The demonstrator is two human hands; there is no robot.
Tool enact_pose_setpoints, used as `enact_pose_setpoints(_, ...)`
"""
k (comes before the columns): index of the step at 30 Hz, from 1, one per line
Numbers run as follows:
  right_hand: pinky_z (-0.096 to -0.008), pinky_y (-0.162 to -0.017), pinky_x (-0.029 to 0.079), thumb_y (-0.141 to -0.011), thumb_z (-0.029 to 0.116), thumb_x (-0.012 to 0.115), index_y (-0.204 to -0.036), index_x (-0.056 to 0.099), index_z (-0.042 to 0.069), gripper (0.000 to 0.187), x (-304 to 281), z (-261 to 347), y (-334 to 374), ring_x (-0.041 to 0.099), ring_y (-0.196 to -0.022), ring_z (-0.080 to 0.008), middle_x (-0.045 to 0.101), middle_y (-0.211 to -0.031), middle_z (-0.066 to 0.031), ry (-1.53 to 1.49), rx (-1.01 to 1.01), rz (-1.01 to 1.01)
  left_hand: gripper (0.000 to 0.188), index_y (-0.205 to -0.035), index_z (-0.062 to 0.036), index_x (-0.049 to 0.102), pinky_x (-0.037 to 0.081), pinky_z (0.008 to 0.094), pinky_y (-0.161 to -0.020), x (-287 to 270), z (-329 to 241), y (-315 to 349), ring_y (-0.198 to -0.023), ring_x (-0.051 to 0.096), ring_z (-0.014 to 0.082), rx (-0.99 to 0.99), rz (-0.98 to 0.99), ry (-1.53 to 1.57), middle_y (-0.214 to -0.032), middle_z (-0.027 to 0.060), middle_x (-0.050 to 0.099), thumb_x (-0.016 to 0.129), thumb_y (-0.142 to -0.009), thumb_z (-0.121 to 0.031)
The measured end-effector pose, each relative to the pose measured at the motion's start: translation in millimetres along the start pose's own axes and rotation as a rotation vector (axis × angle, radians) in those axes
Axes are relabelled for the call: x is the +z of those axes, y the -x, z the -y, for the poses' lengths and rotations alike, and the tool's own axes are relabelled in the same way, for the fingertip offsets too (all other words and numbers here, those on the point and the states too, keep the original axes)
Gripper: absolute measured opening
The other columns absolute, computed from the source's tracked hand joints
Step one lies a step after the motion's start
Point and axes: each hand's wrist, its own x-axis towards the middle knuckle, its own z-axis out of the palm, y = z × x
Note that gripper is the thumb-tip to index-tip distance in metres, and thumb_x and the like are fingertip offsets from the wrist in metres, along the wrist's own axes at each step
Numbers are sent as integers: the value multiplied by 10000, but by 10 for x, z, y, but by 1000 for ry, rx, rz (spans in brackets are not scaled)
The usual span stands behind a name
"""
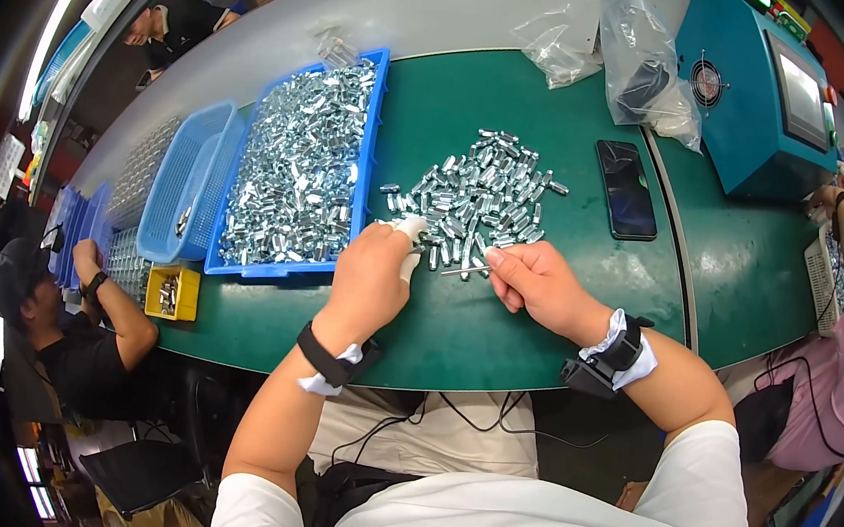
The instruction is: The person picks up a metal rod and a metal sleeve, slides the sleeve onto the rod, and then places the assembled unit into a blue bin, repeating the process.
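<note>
Rod point(461, 271) sits pinched in our right hand point(548, 290), its long axis pointing left toward our nearby left hand point(371, 274). We cannot tell whether that one grips anything.

The view came from the left one of two wide fisheye cameras worn side by side on the person's head. It faced down and forward, upright and unmirrored, with the wearer's white T-shirt point(520, 523) filling the lower edge. The left hand point(371, 271) and right hand point(548, 287) lay near mid-frame, close below the lens, and the green worktable point(454, 352) ran on beyond them. The table's front edge bowed, and co-workers point(837, 390) showed toward both sides, inside a dark rim.
</note>
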Motion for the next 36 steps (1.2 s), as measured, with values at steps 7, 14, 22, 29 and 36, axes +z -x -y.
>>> enact_pose_setpoints(7,-228,-512,360,-1038,286,465,-656,528,46,456,-13,31,-10,438,-528,-60,465,-570,15,40,-50,-17,135,-1041,-2,632,520,268,-720,-311,-337,129,-847,641,132,-521,-99,1445,-942,62,665,597,-914,27)
enact_pose_setpoints(14,-219,-517,369,-1037,270,468,-663,535,49,440,25,-3,-4,449,-538,-55,491,-602,20,108,-37,4,148,-1046,4,620,535,273,-788,-212,-437,241,-882,659,154,-468,-87,1484,-996,85,677,607,-906,50)
enact_pose_setpoints(22,-224,-523,381,-1028,249,479,-681,557,37,414,-26,-5,14,475,-557,-52,520,-622,13,124,-8,-53,131,-1024,17,615,542,284,-803,-141,-386,237,-886,669,169,-470,-123,1449,-998,104,684,617,-899,54)
enact_pose_setpoints(29,-243,-479,354,-1015,280,499,-678,575,44,418,60,-40,24,443,-505,-54,493,-538,8,241,-114,-51,123,-1026,7,619,539,280,-781,-108,-457,243,-859,668,159,-449,64,1468,-966,97,687,630,-905,29)
enact_pose_setpoints(36,-229,-504,374,-1023,259,483,-676,575,39,421,57,59,32,465,-522,-58,505,-558,13,246,-40,16,88,-977,9,629,536,275,-741,26,-597,170,-810,668,145,-446,46,1538,-894,72,690,662,-896,1)
